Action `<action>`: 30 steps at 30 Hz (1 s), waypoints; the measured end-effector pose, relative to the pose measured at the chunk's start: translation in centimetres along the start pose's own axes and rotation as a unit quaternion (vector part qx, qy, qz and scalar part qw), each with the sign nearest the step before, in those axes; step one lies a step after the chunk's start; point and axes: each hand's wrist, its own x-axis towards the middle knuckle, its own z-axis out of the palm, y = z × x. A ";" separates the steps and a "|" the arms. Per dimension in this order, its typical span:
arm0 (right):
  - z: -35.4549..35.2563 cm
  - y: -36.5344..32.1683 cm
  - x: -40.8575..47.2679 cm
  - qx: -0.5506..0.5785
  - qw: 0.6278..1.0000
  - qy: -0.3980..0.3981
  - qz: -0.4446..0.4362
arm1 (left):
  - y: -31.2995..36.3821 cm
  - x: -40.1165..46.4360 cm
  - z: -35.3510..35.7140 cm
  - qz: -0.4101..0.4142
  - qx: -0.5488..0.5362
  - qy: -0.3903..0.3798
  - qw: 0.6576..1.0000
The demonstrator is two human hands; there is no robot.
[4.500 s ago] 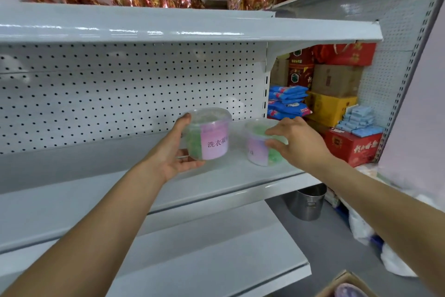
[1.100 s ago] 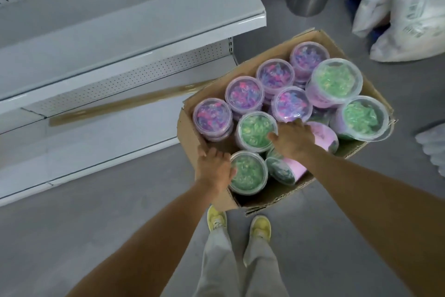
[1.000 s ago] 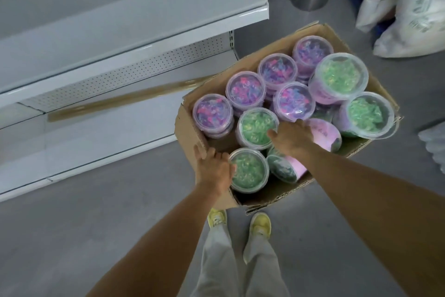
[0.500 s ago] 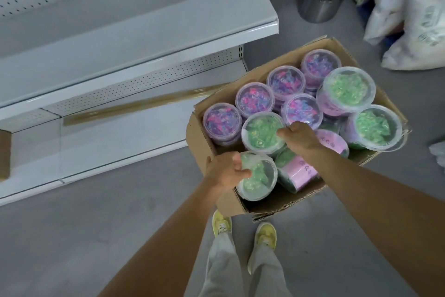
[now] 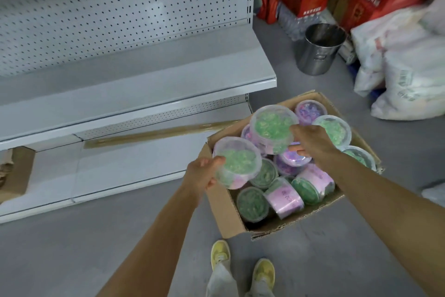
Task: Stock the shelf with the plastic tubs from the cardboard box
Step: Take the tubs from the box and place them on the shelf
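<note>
Both hands have come up out of the cardboard box (image 5: 240,214) at lower right of the frame, each lifting a clear plastic tub of green beads. The left hand (image 5: 201,173) now holds one tub (image 5: 237,161) above the box's left wall; the right hand (image 5: 310,142) raises a second tub (image 5: 273,129) over the remaining stock. A second ago both hands were still reaching down among the lids.

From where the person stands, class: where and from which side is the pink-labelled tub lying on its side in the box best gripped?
Grip the tipped tub round its pink-labelled wall, coming from above. It lies on its side near the cardboard box's front edge, so its lid faces sideways and the curved wall faces up. Neighbouring tubs crowd its ends, so fingers likely fit best across the wall. Both hands already hold green tubs.
</note>
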 end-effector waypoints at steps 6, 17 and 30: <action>-1.8 -6.3 -3.6 0.051 0.997 -0.033 -0.050 | 4.2 -3.7 -3.5 0.027 -0.084 0.003 0.996; -2.6 -17.7 -7.7 0.051 0.987 -0.102 -0.111 | 12.4 -9.4 -9.6 0.129 -0.163 -0.015 0.978; 5.6 -35.4 -11.8 0.109 0.949 -0.191 -0.228 | 26.7 -8.8 -23.2 0.255 -0.192 0.056 0.946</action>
